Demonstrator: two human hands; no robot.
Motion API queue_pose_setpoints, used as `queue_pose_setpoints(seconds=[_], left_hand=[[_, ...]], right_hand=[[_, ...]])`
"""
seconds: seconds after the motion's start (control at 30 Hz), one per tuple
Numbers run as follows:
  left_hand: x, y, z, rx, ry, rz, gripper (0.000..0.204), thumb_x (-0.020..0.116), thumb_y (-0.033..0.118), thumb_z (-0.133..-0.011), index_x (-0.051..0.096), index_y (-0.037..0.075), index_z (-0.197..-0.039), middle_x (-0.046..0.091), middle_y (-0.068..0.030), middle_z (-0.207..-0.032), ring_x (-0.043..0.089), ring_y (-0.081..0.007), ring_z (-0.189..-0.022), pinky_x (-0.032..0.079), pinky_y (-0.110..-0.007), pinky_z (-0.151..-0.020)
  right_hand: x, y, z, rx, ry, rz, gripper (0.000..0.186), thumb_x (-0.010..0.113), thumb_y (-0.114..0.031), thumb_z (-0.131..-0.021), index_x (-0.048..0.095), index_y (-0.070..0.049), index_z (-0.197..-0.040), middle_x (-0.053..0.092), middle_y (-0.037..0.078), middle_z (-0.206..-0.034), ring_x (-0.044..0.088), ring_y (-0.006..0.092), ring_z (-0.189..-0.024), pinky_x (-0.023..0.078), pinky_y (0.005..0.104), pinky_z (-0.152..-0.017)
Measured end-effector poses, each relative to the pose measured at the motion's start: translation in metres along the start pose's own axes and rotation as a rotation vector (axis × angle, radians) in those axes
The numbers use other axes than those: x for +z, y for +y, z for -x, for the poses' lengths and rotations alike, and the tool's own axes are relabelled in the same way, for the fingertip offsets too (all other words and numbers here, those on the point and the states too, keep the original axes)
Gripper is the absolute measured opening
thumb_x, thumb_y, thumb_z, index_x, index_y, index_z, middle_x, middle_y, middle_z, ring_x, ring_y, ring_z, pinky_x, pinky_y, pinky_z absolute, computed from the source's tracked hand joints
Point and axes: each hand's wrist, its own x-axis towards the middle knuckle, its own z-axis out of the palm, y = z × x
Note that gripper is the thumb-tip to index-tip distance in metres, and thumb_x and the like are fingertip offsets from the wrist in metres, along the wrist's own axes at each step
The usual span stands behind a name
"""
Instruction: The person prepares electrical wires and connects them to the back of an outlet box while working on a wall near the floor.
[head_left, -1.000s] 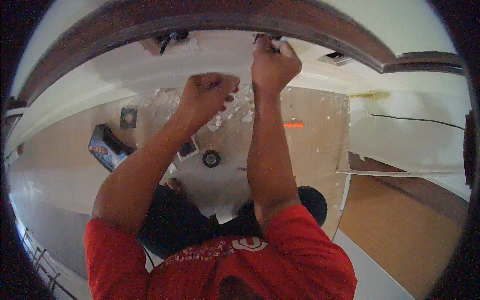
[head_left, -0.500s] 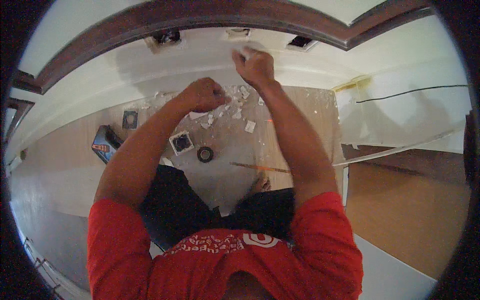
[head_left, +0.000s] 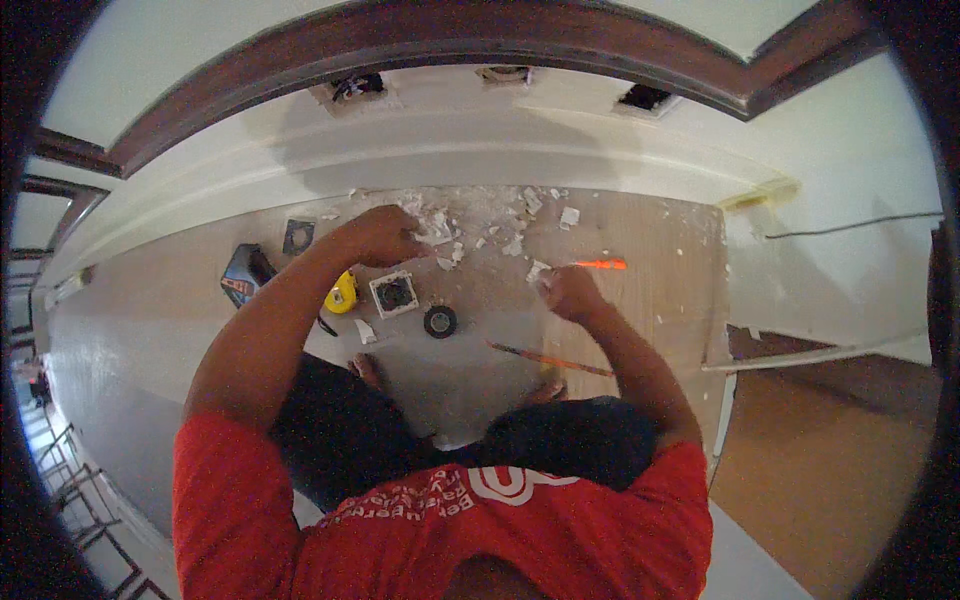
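Observation:
My left hand (head_left: 388, 237) is low over white broken chips (head_left: 440, 225), its fingers curled down among them and partly hidden. My right hand (head_left: 570, 293) has its fingers closed by a small white piece (head_left: 537, 270); whether it grips that piece is unclear. An orange screwdriver (head_left: 603, 264) lies beyond my right hand. A square white-framed fitting (head_left: 394, 294), a black tape roll (head_left: 440, 321) and a yellow tape measure (head_left: 340, 293) lie below my left hand. A long orange-and-dark thin tool (head_left: 540, 356) lies nearer my body.
A black case-like item (head_left: 240, 278) and a dark square plate (head_left: 298, 237) lie left. Ahead, the white wall (head_left: 450, 120) has three cut openings (head_left: 645, 98) under dark wood trim (head_left: 420, 45). A loose cable (head_left: 850, 222) runs along the right wall, above an orange-brown board (head_left: 820, 440).
Both hands have come down from up by the wall openings to the debris on the work surface, the right one moving farther. The yellow tape measure now shows beside my left arm.

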Motion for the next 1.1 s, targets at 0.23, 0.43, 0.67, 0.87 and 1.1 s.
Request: queue_pose_setpoints(seconds=[0.23, 0.43, 0.67, 0.87, 1.1], left_hand=[[0.039, -0.071, 0.035, -0.153, 0.097, 0.030, 0.050, 0.065, 0.044, -0.085, 0.067, 0.002, -0.110, 0.067, -0.0230, -0.102, 0.064, -0.0364, -0.100, 0.050, -0.045, -0.088], [0.047, -0.072, 0.098, -0.200, 0.089, -0.004, 0.024, 0.053, 0.027, -0.095, 0.067, 0.008, -0.096, 0.064, -0.0164, -0.095, 0.063, -0.0365, -0.093, 0.051, -0.048, -0.081], [0.025, -0.024, 0.094, -0.518, 0.040, 0.023, 0.045, 0.061, 0.038, -0.089, 0.064, 0.000, -0.113, 0.066, -0.0230, -0.103, 0.063, -0.0390, -0.099, 0.049, -0.046, -0.090], [0.062, -0.034, 0.091, -0.279, -0.053, -0.111, 0.043, 0.062, 0.032, -0.086, 0.060, 0.012, -0.124, 0.067, -0.0219, -0.102, 0.065, -0.0398, -0.092, 0.053, -0.047, -0.085], [0.040, -0.028, 0.078, -0.247, 0.213, 0.046, 0.042, 0.063, 0.037, -0.082, 0.068, 0.004, -0.108, 0.067, -0.0225, -0.102, 0.062, -0.0393, -0.103, 0.049, -0.047, -0.091]], right_hand=[[0.024, -0.040, -0.053, -0.234, -0.032, -0.250, 0.031, 0.058, -0.038, -0.091, 0.067, -0.009, -0.089, 0.066, 0.017, -0.082, 0.065, 0.0374, -0.077, 0.051, 0.0471, -0.070], [0.038, -0.045, -0.075, -0.208, -0.014, -0.503, 0.032, 0.060, -0.039, -0.089, 0.068, -0.008, -0.096, 0.068, 0.018, -0.081, 0.066, 0.0385, -0.077, 0.052, 0.0478, -0.070], [0.098, -0.043, 0.003, -0.148, -0.390, -0.330, 0.034, 0.065, -0.039, -0.083, 0.069, -0.008, -0.096, 0.068, 0.019, -0.089, 0.066, 0.0386, -0.086, 0.050, 0.0505, -0.077], [0.116, -0.053, 0.045, -0.116, -0.152, -0.282, 0.039, 0.061, -0.042, -0.086, 0.069, -0.006, -0.100, 0.068, 0.020, -0.091, 0.066, 0.0397, -0.086, 0.051, 0.0505, -0.076], [0.076, -0.050, 0.055, 0.113, 0.016, -0.272, 0.031, 0.057, -0.033, -0.090, 0.069, -0.005, -0.099, 0.068, 0.022, -0.092, 0.065, 0.0415, -0.083, 0.051, 0.0504, -0.075]])
